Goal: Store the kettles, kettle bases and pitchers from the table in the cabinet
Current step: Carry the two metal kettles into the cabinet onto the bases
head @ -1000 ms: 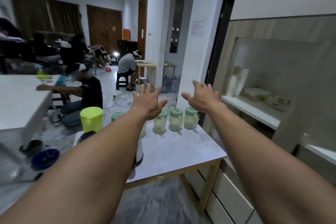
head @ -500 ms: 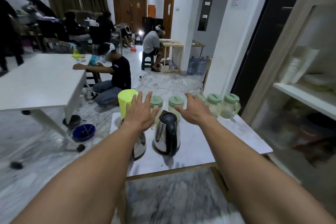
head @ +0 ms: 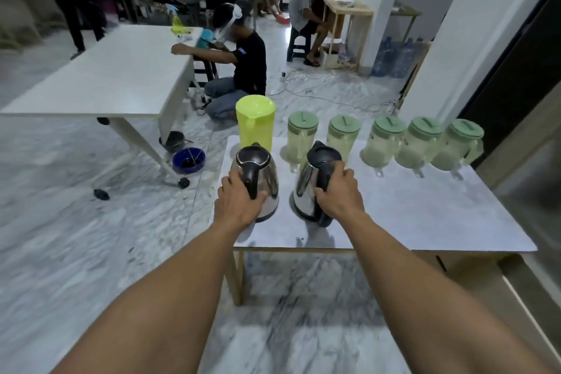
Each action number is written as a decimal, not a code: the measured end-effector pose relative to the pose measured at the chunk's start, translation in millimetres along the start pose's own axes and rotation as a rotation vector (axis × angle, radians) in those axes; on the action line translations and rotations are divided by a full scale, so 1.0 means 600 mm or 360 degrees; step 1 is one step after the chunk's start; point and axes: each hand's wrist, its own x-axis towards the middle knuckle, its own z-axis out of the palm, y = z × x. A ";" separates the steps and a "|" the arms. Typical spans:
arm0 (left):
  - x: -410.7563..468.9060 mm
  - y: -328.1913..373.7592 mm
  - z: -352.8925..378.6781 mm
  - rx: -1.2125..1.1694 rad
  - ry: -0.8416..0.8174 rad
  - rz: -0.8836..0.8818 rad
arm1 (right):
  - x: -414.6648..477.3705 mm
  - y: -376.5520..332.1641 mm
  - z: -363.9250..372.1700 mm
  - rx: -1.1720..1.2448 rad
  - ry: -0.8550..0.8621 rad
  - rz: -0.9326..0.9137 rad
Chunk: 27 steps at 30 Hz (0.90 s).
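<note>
Two steel kettles with black handles stand near the front left of the small table (head: 425, 215). My left hand (head: 238, 200) is closed around the handle of the left kettle (head: 265, 174). My right hand (head: 338, 193) grips the handle of the right kettle (head: 303, 191). Behind them a yellow pitcher (head: 255, 120) stands at the table's far left corner. Several clear pitchers with green lids (head: 385, 143) line the far edge to its right. The kettle bases are hidden under the kettles.
The cabinet (head: 525, 161) stands blurred at the right edge, beside the table. A large white table on wheels (head: 115, 79) is to the left, with a person crouched at it. A blue bowl (head: 188, 159) lies on the marble floor. More people sit further back.
My view has tilted down toward the table. Both hands dropped from hovering open above the kettles and closed on the two kettle handles.
</note>
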 end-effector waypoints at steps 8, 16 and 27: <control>0.023 -0.039 0.066 -0.0477 -0.0071 -0.0408 | 0.020 0.052 0.073 0.0612 -0.0055 0.0323; 0.069 -0.042 0.098 -0.0901 0.0176 -0.0525 | 0.054 0.079 0.123 0.1330 0.0005 0.0529; 0.068 -0.026 0.105 -0.0943 0.0300 -0.0547 | 0.058 0.064 0.139 0.1260 0.0398 0.0562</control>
